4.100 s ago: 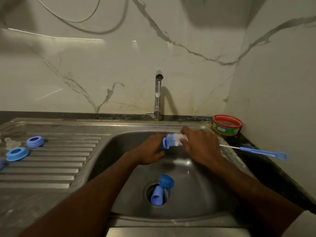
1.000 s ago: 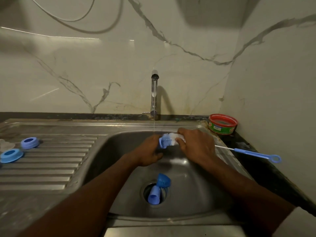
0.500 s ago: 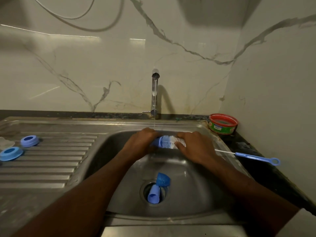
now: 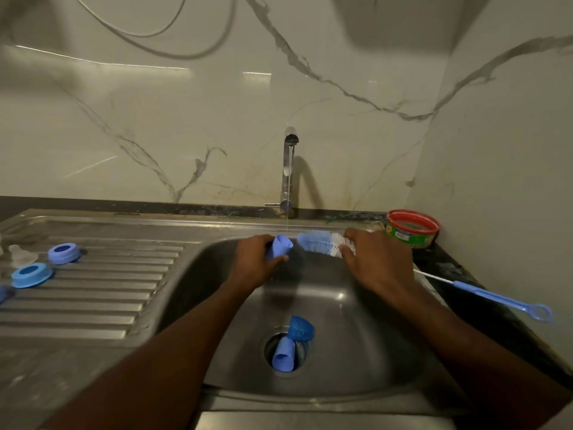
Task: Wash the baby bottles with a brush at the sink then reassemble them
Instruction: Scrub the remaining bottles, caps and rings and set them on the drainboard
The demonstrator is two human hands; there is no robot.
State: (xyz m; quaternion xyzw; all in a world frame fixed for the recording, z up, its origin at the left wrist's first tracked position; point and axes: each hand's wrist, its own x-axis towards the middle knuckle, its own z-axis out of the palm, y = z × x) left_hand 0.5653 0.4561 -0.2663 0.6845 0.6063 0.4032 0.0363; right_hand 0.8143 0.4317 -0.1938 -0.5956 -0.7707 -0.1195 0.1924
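Note:
My left hand (image 4: 252,265) grips a small blue cap (image 4: 280,246) over the sink basin (image 4: 356,346), under a thin stream from the tap (image 4: 288,169). My right hand (image 4: 376,262) holds the bottle brush near its blue-white bristle head (image 4: 319,242), which points at the cap's mouth, just outside it. The brush's blue handle (image 4: 502,301) sticks out to the right over the counter. Two more blue pieces (image 4: 293,342) lie on the drain. On the draining board sit two blue rings (image 4: 46,263) and a clear teat (image 4: 20,254).
A red-rimmed green tub (image 4: 412,228) stands at the back right corner by the wall. The ribbed draining board (image 4: 102,293) stretches left of the basin. Dark counter runs along the right side.
The bristle head has come out of the blue cap; the two are now slightly apart under the stream. Both hands stay above the basin.

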